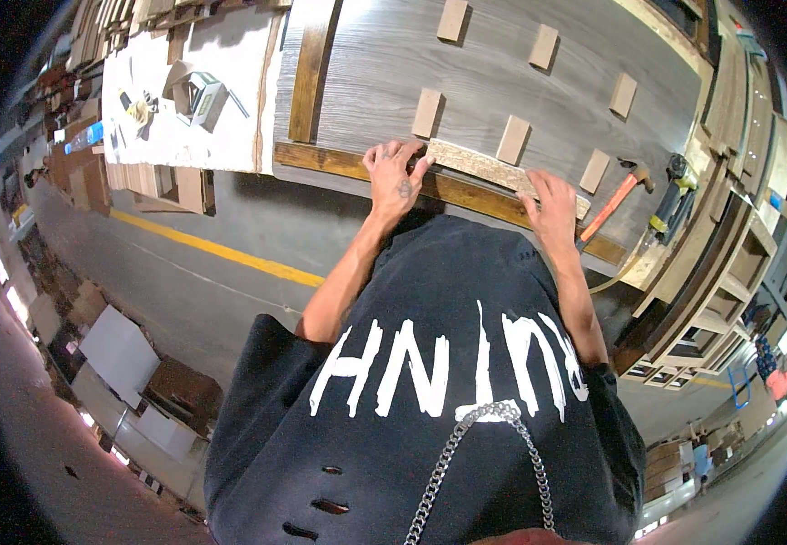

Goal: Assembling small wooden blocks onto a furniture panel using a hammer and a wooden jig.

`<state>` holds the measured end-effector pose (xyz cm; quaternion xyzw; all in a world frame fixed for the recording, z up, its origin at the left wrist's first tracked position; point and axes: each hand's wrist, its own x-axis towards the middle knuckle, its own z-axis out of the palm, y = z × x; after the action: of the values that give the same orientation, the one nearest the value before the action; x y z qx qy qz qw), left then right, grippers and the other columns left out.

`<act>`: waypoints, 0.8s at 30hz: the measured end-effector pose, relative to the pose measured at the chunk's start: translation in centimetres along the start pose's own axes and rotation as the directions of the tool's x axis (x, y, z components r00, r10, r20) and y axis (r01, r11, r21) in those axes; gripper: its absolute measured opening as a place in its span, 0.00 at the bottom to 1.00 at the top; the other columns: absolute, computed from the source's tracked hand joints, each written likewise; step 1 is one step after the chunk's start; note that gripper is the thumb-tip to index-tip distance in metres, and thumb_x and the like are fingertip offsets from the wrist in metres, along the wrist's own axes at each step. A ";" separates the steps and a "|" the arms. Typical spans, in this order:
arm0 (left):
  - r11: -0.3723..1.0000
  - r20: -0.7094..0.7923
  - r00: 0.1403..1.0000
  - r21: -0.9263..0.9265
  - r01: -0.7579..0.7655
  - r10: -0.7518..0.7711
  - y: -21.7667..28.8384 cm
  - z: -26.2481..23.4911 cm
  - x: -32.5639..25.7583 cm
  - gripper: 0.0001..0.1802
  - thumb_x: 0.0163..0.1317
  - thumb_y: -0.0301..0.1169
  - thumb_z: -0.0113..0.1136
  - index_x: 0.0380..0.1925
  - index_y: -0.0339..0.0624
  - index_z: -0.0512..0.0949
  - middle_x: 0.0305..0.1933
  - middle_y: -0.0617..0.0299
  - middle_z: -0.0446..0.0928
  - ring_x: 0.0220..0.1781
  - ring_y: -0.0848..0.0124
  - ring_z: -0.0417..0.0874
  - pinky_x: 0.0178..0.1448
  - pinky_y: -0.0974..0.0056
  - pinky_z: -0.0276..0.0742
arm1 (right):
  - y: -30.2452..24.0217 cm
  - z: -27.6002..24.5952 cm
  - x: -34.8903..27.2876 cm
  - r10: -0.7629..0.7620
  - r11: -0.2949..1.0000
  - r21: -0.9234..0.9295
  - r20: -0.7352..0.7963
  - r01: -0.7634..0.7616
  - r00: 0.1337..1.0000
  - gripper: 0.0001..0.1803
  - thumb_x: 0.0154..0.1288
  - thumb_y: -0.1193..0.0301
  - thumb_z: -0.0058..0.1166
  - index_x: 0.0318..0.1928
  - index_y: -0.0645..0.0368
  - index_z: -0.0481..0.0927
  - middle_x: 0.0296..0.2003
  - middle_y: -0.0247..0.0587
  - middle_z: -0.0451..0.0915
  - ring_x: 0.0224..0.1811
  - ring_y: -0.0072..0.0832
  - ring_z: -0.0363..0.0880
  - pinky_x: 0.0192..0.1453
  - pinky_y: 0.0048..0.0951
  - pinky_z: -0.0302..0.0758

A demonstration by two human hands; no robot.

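A narrow chipboard strip (481, 167) lies along the near side of a grey wood-grain panel (366, 68), just beyond a dark stained wooden rail (339, 163). My left hand (396, 179) is closed at the strip's left end, the thumb touching it and the fingers bent over the rail. Toward the other end, my right hand (552, 211) grips the strip with bent fingers and covers part of it. Several small pale wood blocks stand on the panel; the nearest is a block (513, 140) beyond the strip.
Right of my right hand lies a hammer (613, 211) with an orange handle, beside a yellow-and-black power tool (675, 200). Stacked wooden frames (720, 300) rise at the right. On the left, a white board (184, 145) carries an open box (198, 95) and a water bottle (84, 137).
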<state>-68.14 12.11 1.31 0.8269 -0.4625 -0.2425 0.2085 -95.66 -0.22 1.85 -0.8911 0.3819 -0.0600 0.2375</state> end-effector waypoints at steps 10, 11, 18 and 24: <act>1.000 -0.025 0.999 0.000 -0.022 0.022 -0.1 0.4 0.0 0.19 0.68 0.43 0.59 0.52 0.47 0.83 0.48 0.59 0.82 0.53 0.58 0.77 0.68 0.47 0.54 | -0.3 -0.1 0.5 0.003 0.998 0.067 -0.009 -0.003 1.000 0.25 0.58 0.65 0.65 0.57 0.53 0.79 0.51 0.41 0.79 0.54 0.40 0.75 0.59 0.41 0.69; 1.000 -0.019 1.000 0.007 -0.017 0.017 0.0 0.4 0.0 0.18 0.68 0.43 0.60 0.52 0.47 0.83 0.48 0.60 0.82 0.53 0.58 0.77 0.68 0.48 0.55 | -0.3 -0.2 0.6 0.004 0.998 0.068 -0.006 -0.003 1.000 0.25 0.58 0.65 0.65 0.57 0.53 0.79 0.51 0.41 0.79 0.54 0.40 0.75 0.59 0.41 0.69; 0.998 -0.047 0.998 -0.029 -0.047 0.046 0.7 0.4 0.1 0.16 0.63 0.38 0.64 0.50 0.49 0.84 0.46 0.63 0.82 0.54 0.61 0.76 0.66 0.50 0.57 | 0.1 -0.2 0.3 0.034 0.997 0.073 -0.004 -0.034 0.999 0.24 0.59 0.65 0.64 0.57 0.54 0.80 0.53 0.41 0.79 0.55 0.39 0.75 0.60 0.39 0.67; 1.000 -0.021 1.000 -0.021 0.010 -0.010 0.6 0.5 0.1 0.17 0.65 0.41 0.63 0.52 0.49 0.84 0.47 0.60 0.83 0.55 0.60 0.77 0.68 0.50 0.56 | 0.1 -0.5 0.6 0.034 0.995 0.094 0.004 -0.035 0.999 0.24 0.59 0.66 0.65 0.56 0.54 0.80 0.51 0.41 0.79 0.54 0.39 0.75 0.60 0.39 0.67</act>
<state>-68.77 11.69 1.27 0.8296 -0.4534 -0.2396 0.2210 -95.44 -0.85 2.22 -0.8723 0.3938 -0.0728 0.2806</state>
